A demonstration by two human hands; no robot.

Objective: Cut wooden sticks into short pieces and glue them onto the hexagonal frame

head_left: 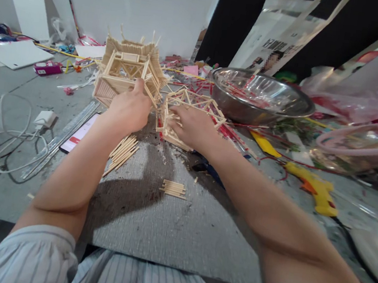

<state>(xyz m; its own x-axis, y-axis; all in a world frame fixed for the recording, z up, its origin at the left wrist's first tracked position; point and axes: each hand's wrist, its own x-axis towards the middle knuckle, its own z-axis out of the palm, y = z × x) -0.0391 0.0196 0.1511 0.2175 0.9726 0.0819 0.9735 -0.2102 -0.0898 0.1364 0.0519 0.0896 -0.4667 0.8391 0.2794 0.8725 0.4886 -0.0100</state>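
My left hand (pixel 131 107) is at the near right side of a model building made of thin wooden sticks (pixel 112 86). Its index finger stretches over the model's front beam, while the other fingers curl below and the thumb is hidden. Beside it, my right hand (pixel 193 125) grips a smaller, open stick frame (pixel 184 95), its fingers draped over the left part; the fingertips are partly hidden among the sticks. Loose wooden sticks (pixel 122 153) lie in a pile under my left wrist. A small row of shorter sticks (pixel 173 188) lies nearer to me.
A steel bowl (pixel 261 98) with red-wrapped pieces stands at the back right. To the right lies a yellow glue gun (pixel 312 187) with its cord. A phone (pixel 79 135), a white charger (pixel 45 119) with tangled cable and a purple tool (pixel 48 68) are on the left.
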